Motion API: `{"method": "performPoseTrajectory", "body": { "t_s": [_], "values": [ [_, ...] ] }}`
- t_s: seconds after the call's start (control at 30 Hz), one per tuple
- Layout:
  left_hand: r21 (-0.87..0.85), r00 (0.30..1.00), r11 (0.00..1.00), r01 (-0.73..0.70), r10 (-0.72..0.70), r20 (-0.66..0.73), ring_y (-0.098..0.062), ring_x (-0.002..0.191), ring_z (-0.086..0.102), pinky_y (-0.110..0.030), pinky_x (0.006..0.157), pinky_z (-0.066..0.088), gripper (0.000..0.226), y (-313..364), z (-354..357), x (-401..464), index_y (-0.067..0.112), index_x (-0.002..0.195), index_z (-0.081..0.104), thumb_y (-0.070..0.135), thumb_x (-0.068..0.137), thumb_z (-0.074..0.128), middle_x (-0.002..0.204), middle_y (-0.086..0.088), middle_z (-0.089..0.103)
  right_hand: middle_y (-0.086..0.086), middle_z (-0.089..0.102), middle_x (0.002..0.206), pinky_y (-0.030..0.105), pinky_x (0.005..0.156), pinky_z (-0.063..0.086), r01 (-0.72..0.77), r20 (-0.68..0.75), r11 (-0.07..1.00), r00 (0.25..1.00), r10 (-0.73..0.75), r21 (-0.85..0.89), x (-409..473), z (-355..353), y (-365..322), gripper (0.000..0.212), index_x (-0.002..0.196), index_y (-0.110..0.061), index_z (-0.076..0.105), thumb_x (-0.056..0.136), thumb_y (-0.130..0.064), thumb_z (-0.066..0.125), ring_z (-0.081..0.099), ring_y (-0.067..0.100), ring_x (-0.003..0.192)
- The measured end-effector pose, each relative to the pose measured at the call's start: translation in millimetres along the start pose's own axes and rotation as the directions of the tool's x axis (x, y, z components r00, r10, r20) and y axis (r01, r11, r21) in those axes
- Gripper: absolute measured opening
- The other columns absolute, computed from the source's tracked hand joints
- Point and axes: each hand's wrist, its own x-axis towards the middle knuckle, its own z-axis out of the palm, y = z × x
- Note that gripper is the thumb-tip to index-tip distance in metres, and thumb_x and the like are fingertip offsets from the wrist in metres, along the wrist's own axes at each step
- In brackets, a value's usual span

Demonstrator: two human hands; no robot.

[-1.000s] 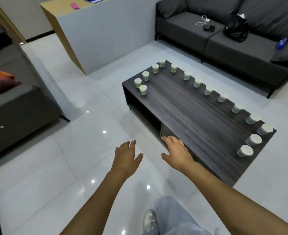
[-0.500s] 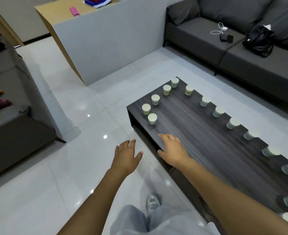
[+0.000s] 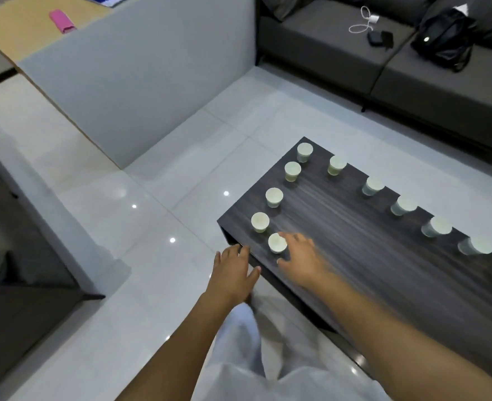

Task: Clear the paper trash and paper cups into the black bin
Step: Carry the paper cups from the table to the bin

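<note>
Several pale paper cups stand along the edges of a dark wood coffee table [image 3: 340, 241]. The nearest cup [image 3: 276, 243] sits by the table's left corner, with another cup [image 3: 260, 222] just behind it. My right hand [image 3: 299, 259] hovers beside the nearest cup, fingers spread around its right side, touching or nearly touching it, blurred by motion. My left hand [image 3: 233, 273] is open at the table's near edge, holding nothing. No black bin or loose paper trash is in view.
A grey sofa [image 3: 398, 62] with a black bag [image 3: 444, 39] and a charger stands behind the table. A grey partition wall [image 3: 140, 82] is at the back left, and another sofa [image 3: 13, 285] lies at the left. White tiled floor surrounds the table.
I have walked toward the table's left end. My right hand has moved forward over the table up to the nearest cup, and my left hand has reached the table edge.
</note>
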Motion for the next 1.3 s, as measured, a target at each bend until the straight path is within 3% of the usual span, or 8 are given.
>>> {"method": "performPoseTrajectory", "body": {
  "t_s": [0.33, 0.57, 0.77, 1.03, 1.17, 1.3],
  "values": [
    [0.148, 0.974, 0.979, -0.139, 0.109, 0.197, -0.024, 0.141, 0.027, -0.044, 0.117, 0.018, 0.058, -50, -43, 131, 0.017, 0.147, 0.028, 0.045, 0.097, 0.041, 0.152, -0.007, 0.033, 0.003, 0.038, 0.144, 0.038, 0.107, 0.034, -0.240, 0.072, 0.968, 0.969, 0.235, 0.069, 96, 12, -18, 0.064, 0.144, -0.024, 0.033, 0.086, -0.024, 0.060, 0.035, 0.028, 0.130],
    [0.174, 0.935, 0.955, -0.241, 0.181, 0.304, -0.026, 0.134, 0.035, -0.041, 0.114, 0.023, 0.053, -46, -2, 211, 0.015, 0.142, 0.034, 0.041, 0.096, 0.043, 0.145, -0.007, 0.041, 0.005, 0.037, 0.141, 0.043, 0.102, 0.039, -0.396, 0.158, 0.916, 0.911, 0.381, 0.069, 147, 47, 24, 0.060, 0.140, -0.026, 0.035, 0.085, -0.021, 0.057, 0.034, 0.031, 0.126],
    [0.156, 0.903, 0.944, -0.291, 0.217, 0.372, -0.028, 0.135, 0.032, -0.044, 0.115, 0.019, 0.054, -49, 52, 268, 0.013, 0.143, 0.032, 0.036, 0.096, 0.044, 0.145, -0.010, 0.039, 0.006, 0.014, 0.155, 0.044, 0.106, 0.034, -0.419, 0.214, 0.908, 0.890, 0.404, 0.028, 194, 101, 53, 0.075, 0.149, -0.027, 0.020, 0.085, -0.025, 0.061, 0.019, 0.031, 0.137],
    [0.053, 0.922, 0.969, -0.240, 0.210, 0.325, -0.030, 0.127, 0.040, -0.043, 0.111, 0.030, 0.052, -69, 98, 312, 0.012, 0.142, 0.036, 0.029, 0.095, 0.049, 0.142, -0.011, 0.042, 0.008, 0.006, 0.156, 0.047, 0.103, 0.036, -0.407, 0.222, 0.911, 0.884, 0.411, -0.064, 226, 165, 75, 0.082, 0.146, -0.028, 0.021, 0.081, -0.030, 0.071, 0.018, 0.034, 0.136],
    [0.020, 0.933, 0.972, -0.233, 0.218, 0.286, -0.030, 0.130, 0.038, -0.044, 0.110, 0.034, 0.053, -79, 111, 320, 0.013, 0.142, 0.035, 0.028, 0.095, 0.051, 0.146, -0.011, 0.039, 0.010, 0.021, 0.148, 0.043, 0.098, 0.044, -0.402, 0.175, 0.915, 0.899, 0.401, -0.027, 229, 183, 80, 0.069, 0.138, -0.021, 0.033, 0.080, -0.017, 0.070, 0.026, 0.032, 0.130],
    [0.064, 0.930, 0.958, -0.281, 0.255, 0.264, -0.029, 0.137, 0.029, -0.041, 0.112, 0.030, 0.060, -78, 116, 322, 0.015, 0.144, 0.033, 0.032, 0.092, 0.057, 0.150, -0.012, 0.031, 0.009, 0.031, 0.140, 0.039, 0.097, 0.047, -0.400, 0.126, 0.917, 0.909, 0.397, 0.000, 227, 180, 82, 0.067, 0.134, -0.020, 0.037, 0.078, -0.023, 0.074, 0.032, 0.029, 0.126]
  ]
}}
